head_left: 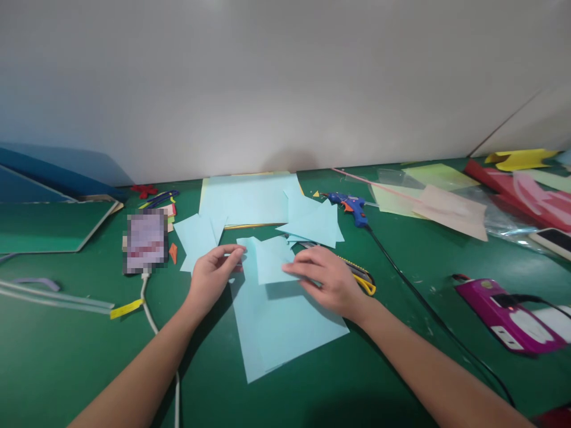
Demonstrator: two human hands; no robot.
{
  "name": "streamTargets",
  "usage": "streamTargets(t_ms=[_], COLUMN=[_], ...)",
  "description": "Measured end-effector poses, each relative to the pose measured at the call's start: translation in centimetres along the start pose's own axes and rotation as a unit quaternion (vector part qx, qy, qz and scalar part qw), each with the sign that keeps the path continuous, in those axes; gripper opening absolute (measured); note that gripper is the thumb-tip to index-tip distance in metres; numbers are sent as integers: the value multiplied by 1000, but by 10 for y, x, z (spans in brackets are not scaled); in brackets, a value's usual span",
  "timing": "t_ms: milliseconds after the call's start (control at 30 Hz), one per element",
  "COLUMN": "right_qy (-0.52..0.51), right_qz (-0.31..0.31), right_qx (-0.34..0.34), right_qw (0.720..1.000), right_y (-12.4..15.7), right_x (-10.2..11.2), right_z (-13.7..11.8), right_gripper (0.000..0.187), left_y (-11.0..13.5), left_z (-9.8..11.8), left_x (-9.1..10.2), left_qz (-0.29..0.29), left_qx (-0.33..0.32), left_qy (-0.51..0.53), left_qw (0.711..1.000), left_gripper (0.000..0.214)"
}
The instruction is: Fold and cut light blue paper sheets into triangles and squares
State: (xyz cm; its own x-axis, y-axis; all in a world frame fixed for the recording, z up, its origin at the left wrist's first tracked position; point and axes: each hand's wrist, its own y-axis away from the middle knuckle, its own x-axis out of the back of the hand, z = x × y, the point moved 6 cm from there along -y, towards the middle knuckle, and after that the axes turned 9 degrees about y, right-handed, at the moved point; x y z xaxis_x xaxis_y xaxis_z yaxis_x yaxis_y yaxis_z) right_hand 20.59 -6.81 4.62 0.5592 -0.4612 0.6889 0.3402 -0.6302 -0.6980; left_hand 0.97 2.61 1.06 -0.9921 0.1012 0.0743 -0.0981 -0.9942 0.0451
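Observation:
A small light blue paper square (273, 264) is pinched at its right side by my right hand (332, 279), slightly raised and casting a shadow below. Under it lies a larger light blue paper sheet (289, 333), creased near its left side. My left hand (214, 274) is closed, thumb and forefinger together at the sheet's upper left edge. Right beside my right hand, partly covered by it, are scissors with a yellow handle (366, 285) and a cutter knife (363, 270). Cut light blue paper pieces (312, 223) lie just beyond, with more pieces (196, 238) to the left.
A stack of paper (250, 199) rests by the wall. To the right lie a blue glue gun (354, 207) with a black cord (414, 303), coloured sheets (450, 208) and a magenta power strip (508, 315). At left are a blurred phone-like device (146, 241) and its white cable (149, 315).

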Motion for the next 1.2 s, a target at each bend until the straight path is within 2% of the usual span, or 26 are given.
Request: streamTargets(t_ms=[100,233,367,467,533,600,667,733,800,867,933,1000,1100,1133,1200], right_qy=[17,46,35,-46,-142,-240,-334,-417,-460,-468,-459,-423,-349,-337,-340], right_qz=[-25,-53,-58,-84,-73,-41,-41,-91,-170,-229,-258,-261,-252,-247,-234], right_qx=[71,132,158,150,88,-33,-173,-278,-333,-354,-366,-371,-369,-373,-397], right_qw=[997,989,985,984,983,969,925,861,805,776,767,785,824,829,820], right_y=[-1,-1,0,0,-2,-4,-1,5,10,13,13,11,10,10,12], right_x=[-4,-10,-11,-11,-8,-6,-13,-27,-40,-48,-51,-51,-50,-50,-51], right_z=[-12,-23,-31,-34,-27,-11,8,18,16,9,3,2,5,6,9], right_gripper=[24,24,24,21,25,32,36,45,52,49,41,34,43,43,37], left_y=[0,0,-1,-1,-1,0,1,3,6,7,9,10,10,10,9], left_z=[1,1,4,4,3,1,1,1,2,2,3,3,2,2,1], left_x=[-2,-7,-9,-10,-11,-12,-13,-16,-18,-20,-22,-24,-25,-25,-25], left_qz=[-19,-49,-55,-63,-70,-76,-84,-93,-102,-112,-121,-130,-135,-133,-130], left_qx=[-3,1,-24,-24,-15,3,20,28,27,19,11,9,13,15,21], left_qy=[19,18,48,72,94,118,135,143,142,136,130,128,130,131,125], left_qw=[1000,999,997,995,993,990,987,985,984,984,984,983,982,982,983], left_gripper=[48,45,45,54,58,61,65,68,68,68,67,65,64,63,61])
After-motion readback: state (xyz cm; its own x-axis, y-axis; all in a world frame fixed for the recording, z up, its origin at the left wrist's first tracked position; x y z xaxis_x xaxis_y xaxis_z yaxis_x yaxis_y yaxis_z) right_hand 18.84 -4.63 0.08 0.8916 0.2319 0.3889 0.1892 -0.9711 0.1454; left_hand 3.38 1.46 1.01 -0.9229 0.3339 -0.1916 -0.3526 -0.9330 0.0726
